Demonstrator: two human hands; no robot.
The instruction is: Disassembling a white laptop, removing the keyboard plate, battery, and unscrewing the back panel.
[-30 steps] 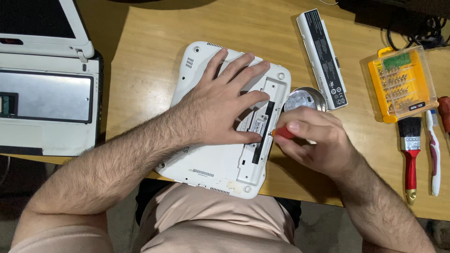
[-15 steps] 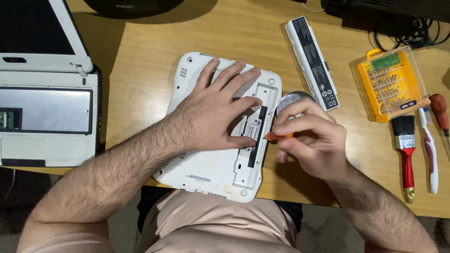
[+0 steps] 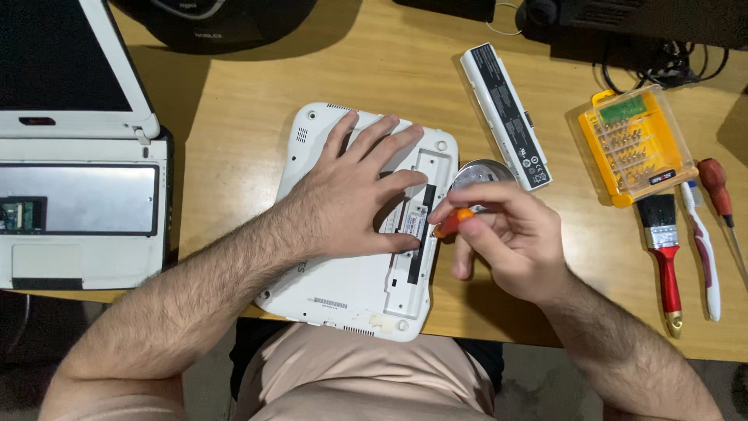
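A small white laptop [image 3: 343, 284] lies upside down on the wooden table, near its front edge. My left hand [image 3: 354, 195] rests flat on its underside, fingers spread beside the open battery bay [image 3: 417, 234]. My right hand [image 3: 506, 242] pinches a small screwdriver with an orange handle [image 3: 452, 222], tip pointing into the bay's right side. A round metal tin [image 3: 481, 173] sits just behind my right hand, partly hidden by the fingers.
A white battery pack [image 3: 506, 117] lies behind the tin. At the right are a yellow bit case [image 3: 635, 144], a red-handled brush [image 3: 666, 257], a toothbrush [image 3: 701, 249] and a red screwdriver [image 3: 721, 199]. A second white laptop [image 3: 78, 187], keyboard removed, sits open at left.
My right hand has loosened from a closed fist around the screwdriver to a fingertip pinch. The left hand has stayed pressed on the laptop. The view has shifted slightly.
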